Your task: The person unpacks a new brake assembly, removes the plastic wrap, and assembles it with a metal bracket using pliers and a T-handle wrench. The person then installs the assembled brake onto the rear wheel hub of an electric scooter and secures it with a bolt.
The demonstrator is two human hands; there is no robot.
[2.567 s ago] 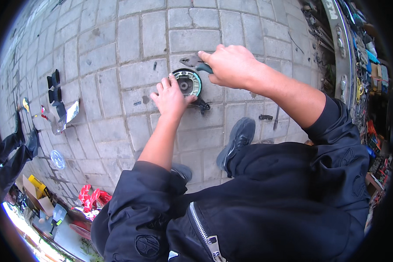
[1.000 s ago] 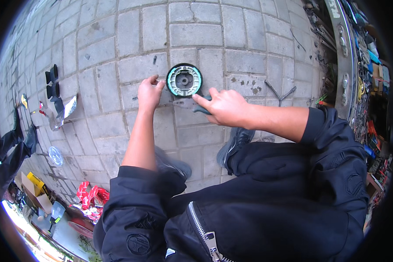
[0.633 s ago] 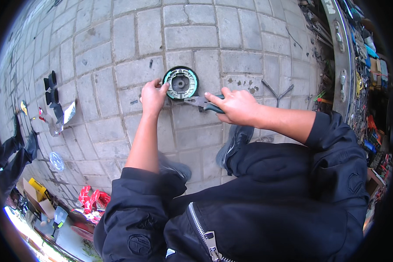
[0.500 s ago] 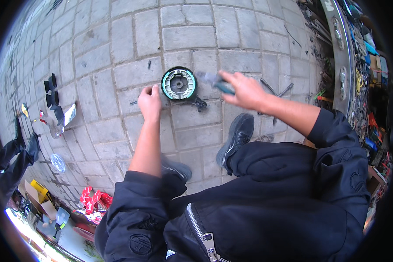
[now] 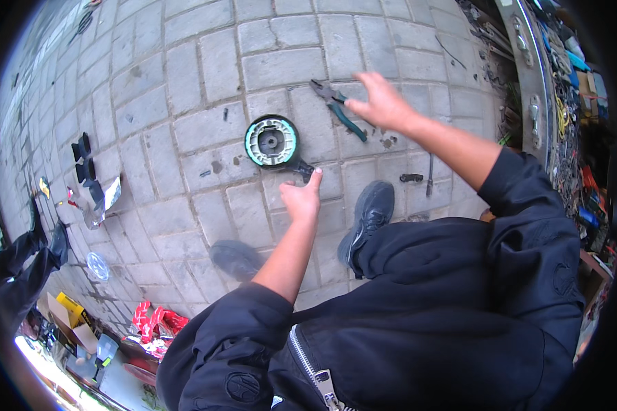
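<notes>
A round brake shoe assembly (image 5: 272, 141), a black drum with pale metal shoes edged in green, lies flat on the paving. A dark lever or bracket (image 5: 301, 166) sticks out at its lower right. My left hand (image 5: 301, 196) is at this bracket, thumb stretched up beside it and fingers partly curled, with a gap between them. Whether it touches the bracket is hard to tell. Combination pliers (image 5: 339, 109) with dark green handles rest on the paving right of the drum. Beside their handles hovers my right hand (image 5: 384, 104), slightly blurred, its fingers apart and holding nothing.
By my right shoe (image 5: 376, 212) lie a small black part (image 5: 411, 177) and a thin rod-like tool (image 5: 430, 177). A tiny dark piece (image 5: 225, 114) sits left of the drum. Black packaging (image 5: 83, 157) is farther left, near another person's legs (image 5: 31, 250). Cluttered shelving lines the right side.
My right hand has let go of the pliers, which now lie on the paving. My left hand has moved from the drum's left side to the bracket at its lower right.
</notes>
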